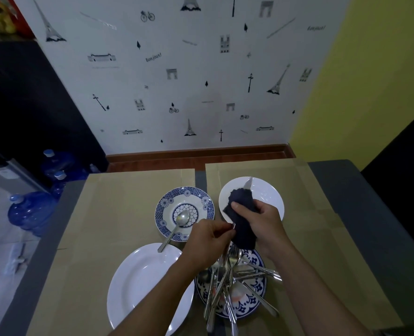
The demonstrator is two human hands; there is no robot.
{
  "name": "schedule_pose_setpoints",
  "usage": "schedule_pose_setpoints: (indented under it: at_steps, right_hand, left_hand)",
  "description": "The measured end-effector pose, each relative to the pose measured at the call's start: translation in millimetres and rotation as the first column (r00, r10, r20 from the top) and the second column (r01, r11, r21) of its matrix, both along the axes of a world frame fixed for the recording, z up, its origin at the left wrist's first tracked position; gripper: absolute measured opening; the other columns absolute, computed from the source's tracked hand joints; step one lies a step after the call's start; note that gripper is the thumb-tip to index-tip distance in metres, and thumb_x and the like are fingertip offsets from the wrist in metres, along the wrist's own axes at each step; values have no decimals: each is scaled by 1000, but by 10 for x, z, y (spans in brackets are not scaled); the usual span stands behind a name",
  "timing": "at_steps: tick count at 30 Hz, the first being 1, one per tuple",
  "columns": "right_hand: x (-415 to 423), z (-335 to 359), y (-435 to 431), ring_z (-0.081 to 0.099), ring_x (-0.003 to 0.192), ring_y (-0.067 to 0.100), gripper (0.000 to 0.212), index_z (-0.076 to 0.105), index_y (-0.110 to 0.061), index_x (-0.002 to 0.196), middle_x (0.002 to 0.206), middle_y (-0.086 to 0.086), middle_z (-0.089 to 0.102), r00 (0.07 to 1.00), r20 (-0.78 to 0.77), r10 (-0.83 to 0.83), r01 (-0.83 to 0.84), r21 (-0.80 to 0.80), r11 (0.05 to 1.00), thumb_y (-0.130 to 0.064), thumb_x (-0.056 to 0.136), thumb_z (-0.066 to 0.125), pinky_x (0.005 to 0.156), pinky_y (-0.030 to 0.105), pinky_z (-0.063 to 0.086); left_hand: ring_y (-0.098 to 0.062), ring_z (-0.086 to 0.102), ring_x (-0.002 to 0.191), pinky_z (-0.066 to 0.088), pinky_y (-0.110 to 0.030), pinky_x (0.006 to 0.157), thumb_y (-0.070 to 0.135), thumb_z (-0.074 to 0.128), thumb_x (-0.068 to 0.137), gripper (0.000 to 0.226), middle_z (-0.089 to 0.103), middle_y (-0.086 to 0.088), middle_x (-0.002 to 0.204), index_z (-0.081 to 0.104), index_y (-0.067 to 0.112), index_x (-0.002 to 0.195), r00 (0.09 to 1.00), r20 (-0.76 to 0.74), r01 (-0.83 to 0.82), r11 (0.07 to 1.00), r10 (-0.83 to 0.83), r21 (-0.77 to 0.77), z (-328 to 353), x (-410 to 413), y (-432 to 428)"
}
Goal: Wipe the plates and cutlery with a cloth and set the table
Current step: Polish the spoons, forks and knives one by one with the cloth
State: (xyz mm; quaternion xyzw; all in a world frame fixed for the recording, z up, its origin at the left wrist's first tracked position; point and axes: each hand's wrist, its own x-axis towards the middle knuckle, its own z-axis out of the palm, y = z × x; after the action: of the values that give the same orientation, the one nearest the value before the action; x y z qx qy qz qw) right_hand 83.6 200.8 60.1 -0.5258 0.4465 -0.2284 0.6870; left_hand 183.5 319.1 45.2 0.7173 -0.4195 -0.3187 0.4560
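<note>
I have my right hand [266, 219] curled round the dark cloth [242, 214], which wraps a knife [249, 184] whose blade tip pokes out above it. My left hand [208, 241] pinches the knife's handle end just beside the cloth. Both hover over the tabletop [118, 214], partly covering a small white plate [271, 195]. A spoon [176, 226] lies in the blue-rimmed plate [167, 207]. Loose cutlery [227, 282] is heaped on the patterned plate [256, 299], beside a large white plate [138, 282].

A grey table [334, 173] is carrying a left cardboard sheet [128, 202] and a right cardboard sheet [310, 190] side by side. Sitting on these at lower centre are a small white plate [271, 197], a large white plate [138, 282], an upper blue-patterned plate [167, 202] and a lower blue-patterned plate [256, 304].
</note>
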Motion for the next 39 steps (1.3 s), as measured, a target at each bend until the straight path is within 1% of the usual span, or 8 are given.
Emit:
schedule_pose_setpoints:
  at_steps: [5, 8, 12, 16, 23, 32, 36, 39]
  right_hand:
    - [-19, 164, -108, 75, 71, 21, 28, 73, -7, 109, 94, 13, 79, 988, 142, -65, 52, 98, 994, -11, 83, 82, 60, 34, 60]
    - [-15, 176, -111, 74, 65, 19, 25, 73, -8, 108, 88, 10, 79, 985, 159, -71, 54, 109, 993, -12, 85, 81, 51, 31, 58]
    - [-8, 130, -60, 76, 84, 33, 36, 73, -4, 113, 97, 15, 79, 996, 34, 80, -82, 85, 993, -14, 80, 85, 77, 46, 64]
    - [-17, 99, -27, 76, 87, 36, 26, 76, -11, 103, 93, 11, 80, 1000, -1, 27, -27, -11, 1000, -18, 80, 87, 82, 53, 63]
    - [41, 134, -90, 70, 90, 20, 21, 71, -17, 102, 96, 5, 75, 976, 27, -214, 216, -103, 971, -37, 99, 66, 73, 34, 54]
    - [-42, -32, 63, 75, 97, 33, 36, 72, -11, 117, 102, 10, 79, 992, 9, 123, -123, 75, 990, -16, 83, 83, 90, 51, 61]
    - [-61, -32, 39, 76, 95, 28, 23, 76, -16, 111, 98, 4, 80, 986, -19, 166, -166, -53, 985, -24, 89, 78, 86, 44, 62]
    - [-46, -30, 29, 76, 91, 32, 14, 78, -16, 100, 91, 7, 80, 989, -50, 141, -146, -115, 983, -28, 94, 74, 85, 49, 61]
  left_hand:
    - [-41, 64, 69, 56, -48, 66, 19, 54, 101, 23, 71, -14, 79, 77, 14, 96, 985, -172, -12, 1000, 14, 16, 60, -34, 58]
    - [-35, 58, 66, 51, -46, 67, 18, 53, 102, 25, 68, -22, 85, 75, 10, 96, 959, -279, -40, 999, 48, 33, 96, -47, 55]
    - [-39, 63, 67, 56, -49, 70, 13, 53, 102, 25, 69, -26, 82, 74, 3, 94, 945, -316, -96, 995, 89, -9, 123, -43, 25]
    - [-11, 69, 75, 55, -25, 72, 9, 54, 101, 23, 76, -8, 83, 77, 8, 98, 950, -308, -56, 998, 55, 6, 138, -34, 60]
    - [-12, 69, 78, 58, -28, 77, 15, 57, 100, 20, 75, -5, 88, 76, 13, 104, 954, -297, -10, 998, 30, 69, 160, 1, 120]
    - [-15, 57, 54, 46, -24, 51, 10, 55, 100, 25, 67, -13, 67, 74, 7, 85, 957, -245, -156, 987, 158, 30, 180, -30, 32]
    - [-24, 56, 49, 46, -27, 50, 17, 56, 98, 30, 64, -23, 62, 71, 3, 75, 973, -168, -155, 987, 160, 42, 137, 3, 41]
    - [-15, 58, 53, 48, -28, 57, 30, 60, 95, 35, 65, -7, 59, 68, 10, 68, 956, -2, -292, 956, 292, 41, 184, 53, -22]
